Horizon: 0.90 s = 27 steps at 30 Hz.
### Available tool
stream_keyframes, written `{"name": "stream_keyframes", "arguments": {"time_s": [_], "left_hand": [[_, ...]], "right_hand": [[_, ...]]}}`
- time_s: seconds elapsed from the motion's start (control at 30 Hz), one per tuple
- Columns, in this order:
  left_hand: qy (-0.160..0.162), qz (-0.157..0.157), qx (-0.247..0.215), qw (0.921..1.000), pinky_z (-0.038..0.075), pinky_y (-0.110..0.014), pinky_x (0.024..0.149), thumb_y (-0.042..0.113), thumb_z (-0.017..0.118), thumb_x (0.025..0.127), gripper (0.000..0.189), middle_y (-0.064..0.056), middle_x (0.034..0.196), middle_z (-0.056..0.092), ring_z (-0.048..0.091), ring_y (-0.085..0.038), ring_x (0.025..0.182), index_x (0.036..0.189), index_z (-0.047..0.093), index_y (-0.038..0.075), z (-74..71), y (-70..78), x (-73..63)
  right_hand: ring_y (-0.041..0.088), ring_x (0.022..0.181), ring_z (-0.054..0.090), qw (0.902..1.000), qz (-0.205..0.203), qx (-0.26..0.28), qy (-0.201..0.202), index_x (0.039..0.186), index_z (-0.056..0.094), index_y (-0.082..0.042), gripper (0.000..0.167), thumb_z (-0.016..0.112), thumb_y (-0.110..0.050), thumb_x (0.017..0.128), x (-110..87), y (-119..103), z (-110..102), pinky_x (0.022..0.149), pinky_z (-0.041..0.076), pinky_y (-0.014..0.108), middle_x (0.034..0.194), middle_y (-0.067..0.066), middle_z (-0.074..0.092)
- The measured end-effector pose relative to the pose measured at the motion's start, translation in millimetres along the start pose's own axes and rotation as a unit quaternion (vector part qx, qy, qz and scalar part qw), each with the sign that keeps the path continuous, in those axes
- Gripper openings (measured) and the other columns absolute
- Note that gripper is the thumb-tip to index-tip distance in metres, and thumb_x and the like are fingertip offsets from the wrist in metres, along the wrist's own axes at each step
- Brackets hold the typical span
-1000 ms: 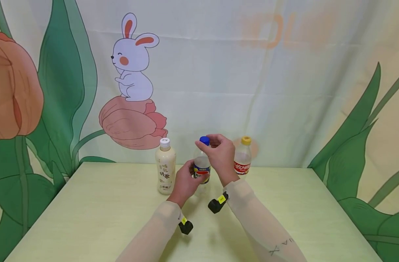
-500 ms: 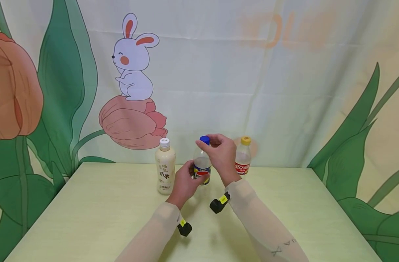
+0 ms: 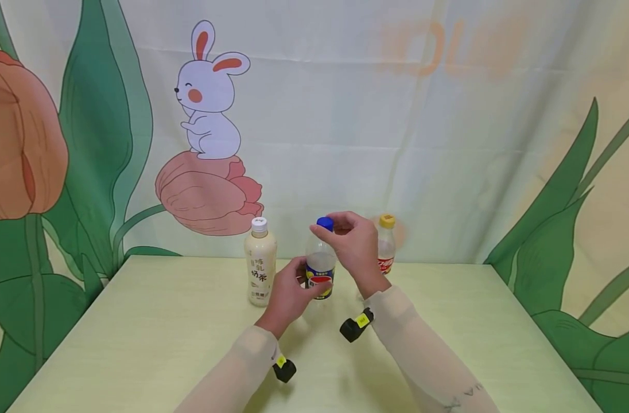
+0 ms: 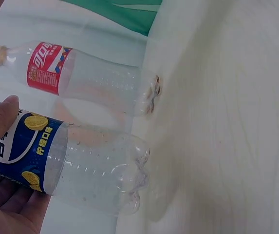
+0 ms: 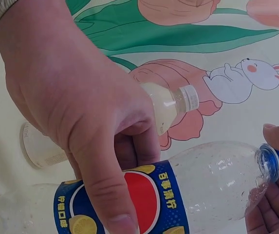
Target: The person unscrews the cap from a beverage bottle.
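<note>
A clear plastic soda bottle (image 3: 320, 263) with a blue lemon-patterned label stands upright in front of the person; whether its base touches the table cannot be told. My left hand (image 3: 291, 291) grips it around the label, thumb across the front, as the right wrist view also shows with the label (image 5: 171, 195). Up at the neck, my right hand (image 3: 354, 244) pinches the blue cap (image 3: 325, 223) between thumb and fingers. The cap sits on the bottle mouth. In the left wrist view the ribbed clear base (image 4: 124, 178) is visible.
To the left stands a cream milk-tea bottle (image 3: 260, 264) with a white cap. Behind the right hand, partly covered, is a clear bottle with a red label (image 3: 385, 265) and yellow cap. A printed curtain (image 3: 314, 115) backs the pale table (image 3: 154, 327).
Both hands and the blue-capped bottle have shifted slightly toward the person and to the right. The right hand now covers more of the red-labelled bottle. Both grips stay the same.
</note>
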<state>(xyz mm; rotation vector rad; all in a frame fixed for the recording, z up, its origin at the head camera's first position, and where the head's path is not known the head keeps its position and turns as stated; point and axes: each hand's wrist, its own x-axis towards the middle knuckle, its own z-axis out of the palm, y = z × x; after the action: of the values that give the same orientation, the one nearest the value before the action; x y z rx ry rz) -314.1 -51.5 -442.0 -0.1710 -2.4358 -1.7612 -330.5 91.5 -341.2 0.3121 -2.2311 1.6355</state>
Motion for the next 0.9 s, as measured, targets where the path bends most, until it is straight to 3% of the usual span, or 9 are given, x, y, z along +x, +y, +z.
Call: {"name": "stream_keyframes", "arguments": {"time_s": [0.5,0.9], "left_hand": [[-0.014,0.037,0.014,0.9991,0.053,-0.045,0.109,0.03,0.089,0.081,0.068,-0.005,0.131,0.068,0.066,-0.027,0.122,0.139,0.057,0.014,-9.4,11.5,-24.9],[-0.023,0.069,-0.018,0.9972,0.055,-0.044,0.105,0.031,0.092,0.077,0.065,-0.002,0.121,0.071,0.068,-0.022,0.112,0.133,0.062,0.015,-14.8,19.1,-48.8]], "right_hand": [[0.022,0.091,0.069,0.9991,0.0,-0.003,-0.042,0.102,0.074,-0.016,0.039,0.088,-0.044,0.079,-14.3,-15.6,-15.3,0.08,0.058,0.035,0.096,0.003,0.075],[0.022,0.091,0.069,0.9974,-0.013,0.013,-0.069,0.1,0.075,-0.014,0.032,0.089,-0.035,0.081,-34.6,-34.0,-26.1,0.083,0.057,0.038,0.094,0.004,0.075]]}}
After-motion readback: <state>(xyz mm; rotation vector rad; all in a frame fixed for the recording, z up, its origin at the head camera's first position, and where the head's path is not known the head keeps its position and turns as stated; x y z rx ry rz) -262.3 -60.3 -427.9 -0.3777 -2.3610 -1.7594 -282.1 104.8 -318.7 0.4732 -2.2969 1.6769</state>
